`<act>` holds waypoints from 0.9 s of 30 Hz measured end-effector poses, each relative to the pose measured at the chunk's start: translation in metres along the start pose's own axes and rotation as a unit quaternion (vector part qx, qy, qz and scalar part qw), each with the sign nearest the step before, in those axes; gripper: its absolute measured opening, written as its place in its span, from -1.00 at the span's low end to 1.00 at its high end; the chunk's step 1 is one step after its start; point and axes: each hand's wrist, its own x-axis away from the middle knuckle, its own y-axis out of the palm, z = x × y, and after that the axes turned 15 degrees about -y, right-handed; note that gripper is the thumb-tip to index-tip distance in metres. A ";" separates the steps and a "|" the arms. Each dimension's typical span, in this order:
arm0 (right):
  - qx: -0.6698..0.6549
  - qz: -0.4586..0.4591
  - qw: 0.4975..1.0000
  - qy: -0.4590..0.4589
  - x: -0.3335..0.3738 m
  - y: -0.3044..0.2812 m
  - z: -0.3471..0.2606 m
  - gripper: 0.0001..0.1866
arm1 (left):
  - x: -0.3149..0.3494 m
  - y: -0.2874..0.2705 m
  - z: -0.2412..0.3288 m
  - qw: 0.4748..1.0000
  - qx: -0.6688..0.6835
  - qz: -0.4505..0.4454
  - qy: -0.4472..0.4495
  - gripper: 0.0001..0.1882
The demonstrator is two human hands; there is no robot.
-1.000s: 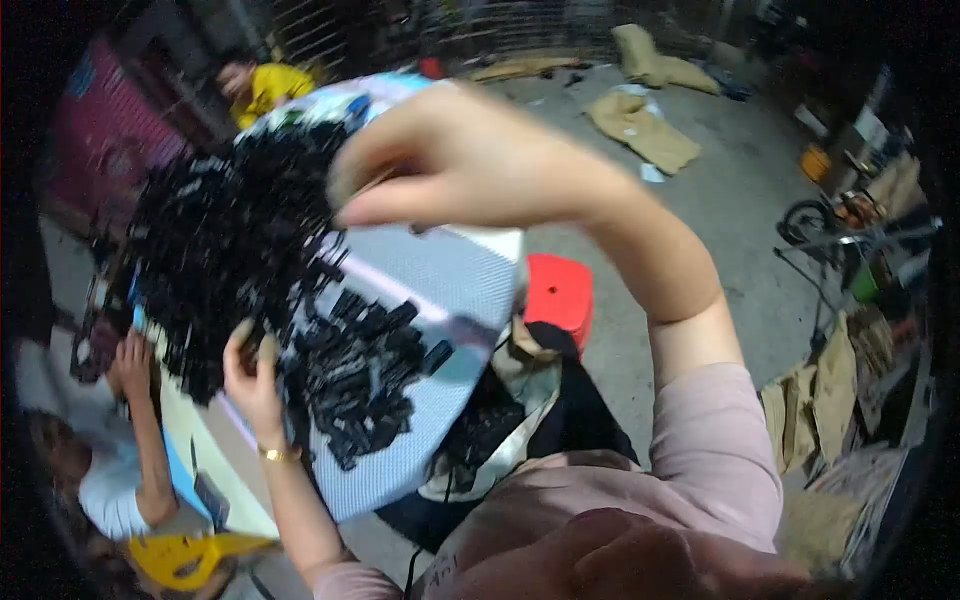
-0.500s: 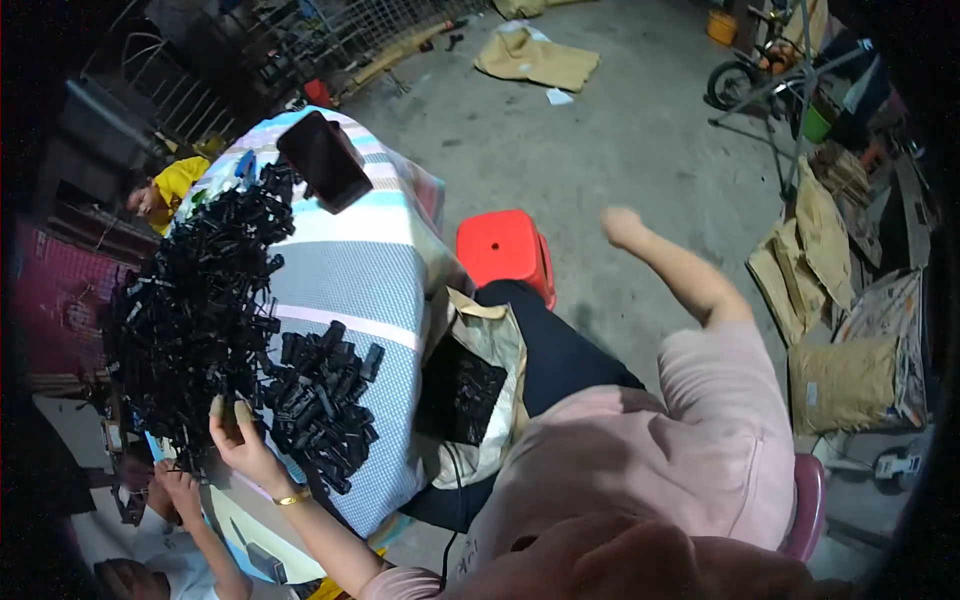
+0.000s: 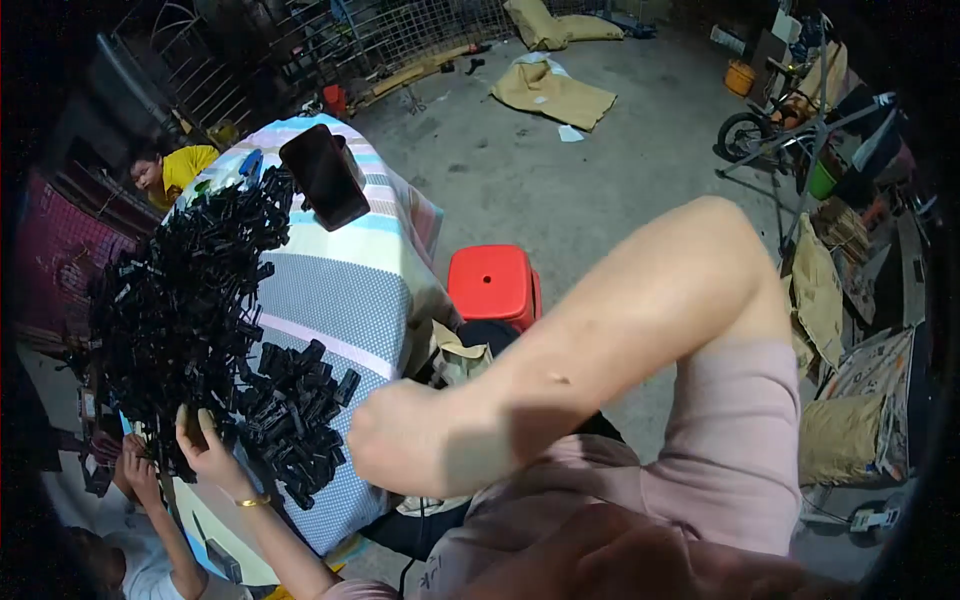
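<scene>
My left hand [image 3: 212,462], with a gold bracelet at the wrist, reaches to the near edge of a large heap of black plastic parts [image 3: 180,310] on the table. Its thumb and fingers are apart against the parts, and I see nothing held. A smaller pile of black plastic clips or housings [image 3: 295,420] lies right of that hand. Just right of this pile hovers my right hand [image 3: 395,440], curled into a fist, back of the hand up. Its fingertips are hidden, so what it may hold is out of sight. My right forearm crosses in front of my body.
A dark phone [image 3: 325,180] stands at the table's far end on the patterned cloth [image 3: 330,290]. Beside the table is a red stool [image 3: 488,285]. An open sack [image 3: 460,355] is partly covered by my arm. Another person's hand [image 3: 140,470] works at the heap's near-left edge; someone in yellow [image 3: 188,168] is beyond.
My right arm has swung in from the far right over my lap toward the table, its fist now beside the smaller pile. My left hand stays by the heap. The view has shifted slightly.
</scene>
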 end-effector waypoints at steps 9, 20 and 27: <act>-0.068 -0.099 0.990 0.080 0.063 0.028 0.053 -0.85 | 0.016 0.023 0.014 0.999 -0.037 0.007 -0.013 -0.66; -0.174 0.114 0.969 0.134 0.072 0.043 0.132 -0.83 | 0.013 0.025 0.019 0.999 -0.006 -0.052 -0.002 -0.69; -0.055 0.291 0.954 0.049 -0.061 0.016 0.156 -0.87 | 0.019 0.017 0.038 0.988 0.027 -0.140 -0.053 -0.66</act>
